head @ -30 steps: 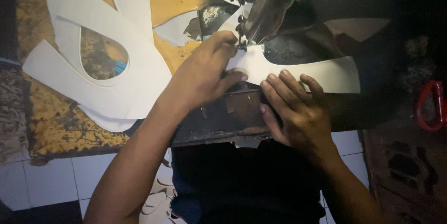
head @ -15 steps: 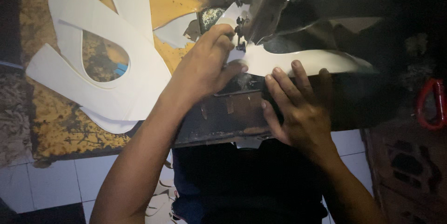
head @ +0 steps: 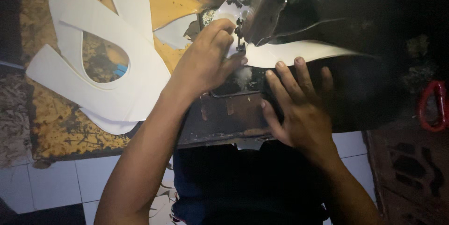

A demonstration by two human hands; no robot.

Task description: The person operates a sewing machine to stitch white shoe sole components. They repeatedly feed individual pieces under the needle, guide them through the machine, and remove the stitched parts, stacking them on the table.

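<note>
Both hands' grip released, left hand [head: 206,61], right hand [head: 299,108] flat on white piece [head: 290,52], needle hidden.

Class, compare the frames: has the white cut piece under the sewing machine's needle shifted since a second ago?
Yes. The white cut piece has slid away from the person, farther under the sewing machine head; less shows beside the right hand.

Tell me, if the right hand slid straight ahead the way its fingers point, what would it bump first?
Probably the white cut piece lying under the sewing machine: the right hand points its fingers up the picture, their tips right at its edge. Behind it rises the black sewing machine body. Depth is hard to judge.
</note>
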